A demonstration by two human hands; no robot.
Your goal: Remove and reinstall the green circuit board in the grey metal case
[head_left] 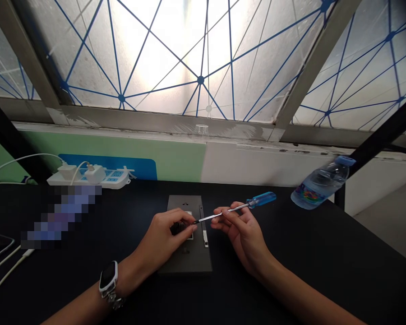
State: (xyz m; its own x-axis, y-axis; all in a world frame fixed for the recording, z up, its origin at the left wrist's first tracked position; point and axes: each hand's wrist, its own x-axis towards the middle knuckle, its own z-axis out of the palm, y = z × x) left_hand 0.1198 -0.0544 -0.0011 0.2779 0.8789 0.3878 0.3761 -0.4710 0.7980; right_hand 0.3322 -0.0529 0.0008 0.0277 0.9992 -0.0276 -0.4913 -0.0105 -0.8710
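A screwdriver (238, 208) with a see-through blue handle slants across the middle of the view, its dark tip pointing left. My right hand (245, 232) grips it by the metal shaft, thumb and fingers closed around it. At the tip, the thumb and index finger of my left hand (169, 234) are pinched together on it; whether a small part is also between them is hidden. Beneath my left hand lies a flat grey rectangular device (198, 262) with a narrow silver strip (205, 238) along its right side. My left fingers cover part of a light-edged piece at its middle.
The black table (128, 298) runs back to the wall below the window. A water bottle (323, 183) leans at the right rear. At the left rear are a white power strip (122, 181) with plugs, a pixelated patch, and cables (6, 282). A small clear cup (202, 129) stands on the sill.
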